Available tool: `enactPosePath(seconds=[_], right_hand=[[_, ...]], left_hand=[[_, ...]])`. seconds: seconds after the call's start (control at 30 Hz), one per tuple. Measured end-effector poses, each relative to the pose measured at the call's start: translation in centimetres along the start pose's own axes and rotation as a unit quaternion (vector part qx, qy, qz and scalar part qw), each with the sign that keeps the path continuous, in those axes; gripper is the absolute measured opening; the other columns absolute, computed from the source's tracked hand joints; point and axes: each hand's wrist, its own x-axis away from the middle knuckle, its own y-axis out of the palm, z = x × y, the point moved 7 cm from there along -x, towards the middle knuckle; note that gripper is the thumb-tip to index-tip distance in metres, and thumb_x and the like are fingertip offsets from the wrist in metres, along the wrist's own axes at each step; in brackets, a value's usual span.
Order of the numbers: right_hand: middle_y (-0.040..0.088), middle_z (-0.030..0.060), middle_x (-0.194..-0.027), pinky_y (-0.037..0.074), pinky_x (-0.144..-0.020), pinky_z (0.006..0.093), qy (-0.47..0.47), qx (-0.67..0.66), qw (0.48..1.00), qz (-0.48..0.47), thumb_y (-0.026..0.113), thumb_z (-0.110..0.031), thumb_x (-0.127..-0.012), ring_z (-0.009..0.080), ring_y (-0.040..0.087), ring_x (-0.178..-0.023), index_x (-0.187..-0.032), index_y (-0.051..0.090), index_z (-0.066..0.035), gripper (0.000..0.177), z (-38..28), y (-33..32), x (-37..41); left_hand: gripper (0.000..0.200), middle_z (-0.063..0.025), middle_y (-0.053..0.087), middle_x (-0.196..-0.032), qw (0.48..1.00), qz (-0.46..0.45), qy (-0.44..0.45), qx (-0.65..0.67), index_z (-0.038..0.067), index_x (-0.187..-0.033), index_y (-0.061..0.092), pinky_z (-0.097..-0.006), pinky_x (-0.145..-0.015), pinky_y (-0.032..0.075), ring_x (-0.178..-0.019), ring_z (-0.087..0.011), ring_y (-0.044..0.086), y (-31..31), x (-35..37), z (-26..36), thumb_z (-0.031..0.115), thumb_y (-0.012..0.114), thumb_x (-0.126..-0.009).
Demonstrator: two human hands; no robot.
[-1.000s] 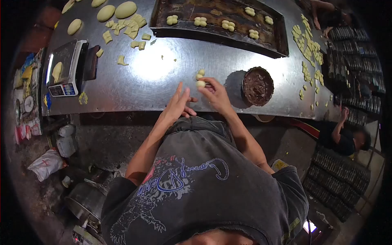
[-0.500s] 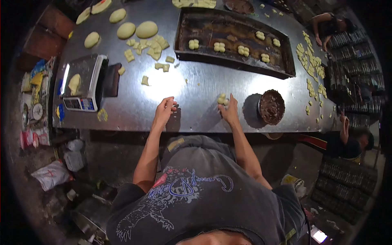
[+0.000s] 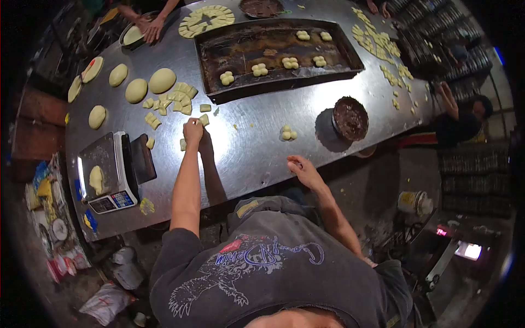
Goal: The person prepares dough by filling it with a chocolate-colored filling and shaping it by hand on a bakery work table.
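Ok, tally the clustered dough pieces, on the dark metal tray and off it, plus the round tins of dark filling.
Pale clustered dough pieces on the dark rectangular metal tray: 6
Pale clustered dough piece on the steel table: 1
Round tins of dark brown filling: 2
Total: 9

Left hand is reaching far fwd, arm straight, fingers bunching (grip unclear); right hand is hovering close in, fingers loosely curling.

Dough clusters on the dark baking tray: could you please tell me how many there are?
6 dough clusters. Four sit in a row along the tray's near side; two lie side by side toward its far right. Another cluster lies off it, on the table. None seems hidden.
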Motion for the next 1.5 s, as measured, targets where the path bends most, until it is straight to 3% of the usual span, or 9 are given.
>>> enactPosePath(seconds=[0.17,0.3,0.5,0.6,0.83,1.1,1.2,1.3,1.5], right_hand=[[0.063,0.0171,-0.127,0.051,-0.095,0.0379,-0.023,0.004,0.999,-0.043,0.062,-0.03,-0.1,0.0292,0.065,-0.111,-0.131,0.059,0.0,0.043,-2.8,3.7,-1.0],[0.062,0.0159,-0.124,0.053,-0.09,0.0378,-0.154,0.012,0.987,-0.051,0.063,-0.032,-0.1,0.0277,0.066,-0.102,-0.132,0.06,-0.002,0.044,-7.0,8.5,-2.6],[0.057,0.0124,-0.114,0.052,-0.081,0.032,-0.215,-0.044,0.973,-0.064,0.068,-0.027,-0.097,0.0195,0.062,-0.091,-0.118,0.066,-0.001,0.033,-14.8,8.9,-1.5],[0.057,0.0087,-0.11,0.051,-0.08,0.0294,-0.284,-0.061,0.956,0.047,0.07,-0.019,-0.095,0.0141,0.06,-0.089,-0.105,0.065,0.001,0.022,-16.7,5.7,-1.2],[0.06,0.0048,-0.113,0.051,-0.088,0.0284,-0.1,-0.435,0.883,-0.147,0.069,-0.004,-0.092,0.0141,0.061,-0.101,-0.121,0.059,-0.002,0.03,-13.8,2.7,-0.2],[0.066,0.0004,-0.102,0.05,-0.087,0.0308,0.051,-0.595,0.786,-0.161,0.067,-0.013,-0.094,0.0129,0.064,-0.09,-0.111,0.063,-0.008,0.018,-5.9,-6.7,-1.1],[0.065,0.0047,-0.11,0.051,-0.082,0.0308,0.039,-0.411,0.905,-0.101,0.059,-0.015,-0.097,0.0143,0.064,-0.093,-0.118,0.06,-0.005,0.023,-3.4,-13.9,-2.5],[0.066,0.0132,-0.117,0.049,-0.087,0.0357,-0.014,-0.117,0.991,0.061,0.057,-0.02,-0.099,0.023,0.065,-0.103,-0.126,0.057,-0.003,0.032,-0.6,-22.0,-4.4],[0.059,0.0211,-0.132,0.028,-0.106,0.056,-0.013,0.246,0.96,0.137,0.052,-0.026,-0.101,0.0339,0.054,-0.124,-0.136,0.048,-0.004,0.042,4.1,-23.4,-9.0]], left_hand=[[0.029,-0.0156,0.068,-0.1,0.981,0.164,0.103,0.029,-0.001,-0.107,0.069,-0.0412,-0.075,0.052,-0.084,-0.028,0.063,-0.2,10.3,-1.9,0.024,0.064,-0.094],[0.031,-0.0053,0.061,-0.096,0.917,-0.104,-0.041,0.383,0.003,-0.13,0.058,-0.0267,-0.07,0.052,-0.08,-0.0116,0.06,0.5,21.2,5.7,0.02,0.058,-0.104],[0.035,-0.0063,0.06,-0.098,0.908,-0.065,0.034,0.413,0.004,-0.134,0.051,-0.0227,-0.056,0.048,-0.075,-0.0103,0.06,-3.5,25.4,13.9,0.025,0.054,-0.106],[0.041,-0.0083,0.061,-0.102,0.917,-0.021,0.129,0.376,0.003,-0.133,0.051,-0.0308,-0.075,0.051,-0.091,-0.0166,0.061,-4.6,25.1,16.7,0.035,0.048,-0.108],[0.046,-0.0071,0.07,-0.105,0.808,0.085,0.561,0.157,0.007,-0.111,0.067,-0.0447,-0.107,0.037,-0.107,-0.0264,0.064,-2.5,29.2,29.5,0.048,0.046,-0.105],[0.05,-0.0111,0.068,-0.116,0.819,-0.159,0.456,0.31,0.005,-0.121,0.062,-0.0481,-0.105,0.041,-0.114,-0.0311,0.062,11.1,28.2,32.5,0.044,0.072,-0.09],[0.062,-0.0164,0.055,-0.14,0.844,-0.15,0.5,0.121,0.007,-0.147,0.044,-0.0404,-0.102,0.047,-0.125,-0.0271,0.054,12.9,30.3,36.4,0.029,0.07,-0.095],[0.059,-0.0157,0.058,-0.138,0.894,-0.324,0.267,0.158,0.007,-0.15,0.042,-0.0373,-0.102,0.047,-0.122,-0.0238,0.057,17.9,28.8,31.9,0.024,0.065,-0.099],[0.039,-0.0127,0.066,-0.124,0.924,-0.325,0.121,0.158,0.003,-0.137,0.057,-0.0358,-0.104,0.045,-0.115,-0.0201,0.061,18.1,28.0,29.2,0.026,0.052,-0.106]])
